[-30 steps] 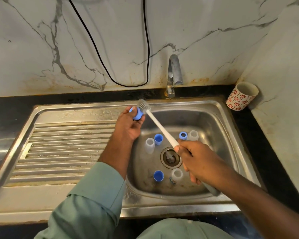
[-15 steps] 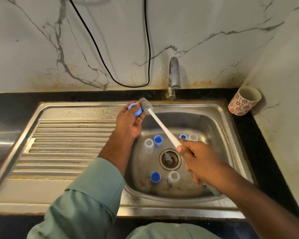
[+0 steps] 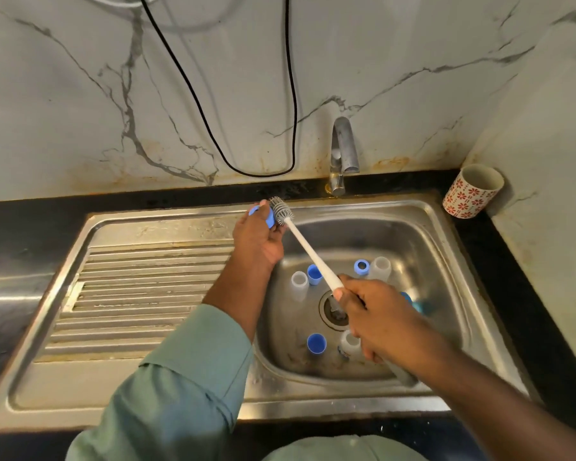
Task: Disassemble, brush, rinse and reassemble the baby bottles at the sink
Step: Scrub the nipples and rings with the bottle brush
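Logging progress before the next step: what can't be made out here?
Head view only:
- Blue part: mostly covered by the left hand; which piece it is can't be told.
- Brush handle: its end hidden in the right hand.
- Blue item in the sink: largely behind that hand.
- Tap: water flow not discernible.

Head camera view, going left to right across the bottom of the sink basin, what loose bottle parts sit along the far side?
Clear cup → blue cap → blue ring → clear bottle, all resting in the sink.
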{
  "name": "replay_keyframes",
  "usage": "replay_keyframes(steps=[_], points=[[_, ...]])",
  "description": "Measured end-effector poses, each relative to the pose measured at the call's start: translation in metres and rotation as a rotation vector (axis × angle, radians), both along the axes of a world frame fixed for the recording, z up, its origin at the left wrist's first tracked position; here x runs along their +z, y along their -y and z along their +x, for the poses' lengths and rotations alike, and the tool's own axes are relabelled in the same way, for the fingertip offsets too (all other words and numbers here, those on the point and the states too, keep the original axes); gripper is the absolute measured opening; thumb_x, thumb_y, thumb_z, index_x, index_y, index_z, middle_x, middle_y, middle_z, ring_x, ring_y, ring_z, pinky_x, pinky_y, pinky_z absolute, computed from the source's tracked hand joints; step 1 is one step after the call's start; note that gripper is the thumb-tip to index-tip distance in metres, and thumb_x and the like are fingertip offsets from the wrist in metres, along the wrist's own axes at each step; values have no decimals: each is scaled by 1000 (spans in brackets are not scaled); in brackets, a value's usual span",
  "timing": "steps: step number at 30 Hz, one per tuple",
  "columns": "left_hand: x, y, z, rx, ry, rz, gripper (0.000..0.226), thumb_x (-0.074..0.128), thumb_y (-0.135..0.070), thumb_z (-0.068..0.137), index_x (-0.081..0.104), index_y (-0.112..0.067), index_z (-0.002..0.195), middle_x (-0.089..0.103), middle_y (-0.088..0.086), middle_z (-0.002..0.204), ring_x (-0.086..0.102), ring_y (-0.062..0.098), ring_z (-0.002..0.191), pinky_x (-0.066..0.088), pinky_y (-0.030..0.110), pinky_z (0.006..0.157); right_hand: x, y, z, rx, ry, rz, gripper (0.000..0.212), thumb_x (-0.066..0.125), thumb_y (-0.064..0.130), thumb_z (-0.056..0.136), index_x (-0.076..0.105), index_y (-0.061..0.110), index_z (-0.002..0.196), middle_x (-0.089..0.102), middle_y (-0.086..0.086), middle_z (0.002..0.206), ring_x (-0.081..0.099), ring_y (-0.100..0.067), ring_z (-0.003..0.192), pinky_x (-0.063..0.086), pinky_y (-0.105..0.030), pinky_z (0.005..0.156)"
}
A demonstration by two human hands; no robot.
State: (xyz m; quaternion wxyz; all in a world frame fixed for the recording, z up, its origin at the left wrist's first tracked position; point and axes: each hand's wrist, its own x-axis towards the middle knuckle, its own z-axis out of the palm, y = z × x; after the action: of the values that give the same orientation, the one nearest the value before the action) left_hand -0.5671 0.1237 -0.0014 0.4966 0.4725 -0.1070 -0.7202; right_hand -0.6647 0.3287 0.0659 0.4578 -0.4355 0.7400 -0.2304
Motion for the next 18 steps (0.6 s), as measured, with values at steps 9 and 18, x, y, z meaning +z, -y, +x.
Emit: replay_keyframes(steps=[9,18], points=[[-9,2,-5,-139,-42,98,25,57,-24,100,60,-8,120,66,10,105,65,20,81,56,34,70,7,-1,23,-80,-71,14,22,40,31,102,57,28,90,51,-1,64,51,-20,46,52,-37,50],[-5,2,-13,-173,42,96,3,61,-22,98,61,-20,100,63,2,86,59,12,74,47,24,60,3,-12,11,-56,-48,31,20,40,28,102,58,19,101,48,2,57,49,-16,43,51,-38,49]])
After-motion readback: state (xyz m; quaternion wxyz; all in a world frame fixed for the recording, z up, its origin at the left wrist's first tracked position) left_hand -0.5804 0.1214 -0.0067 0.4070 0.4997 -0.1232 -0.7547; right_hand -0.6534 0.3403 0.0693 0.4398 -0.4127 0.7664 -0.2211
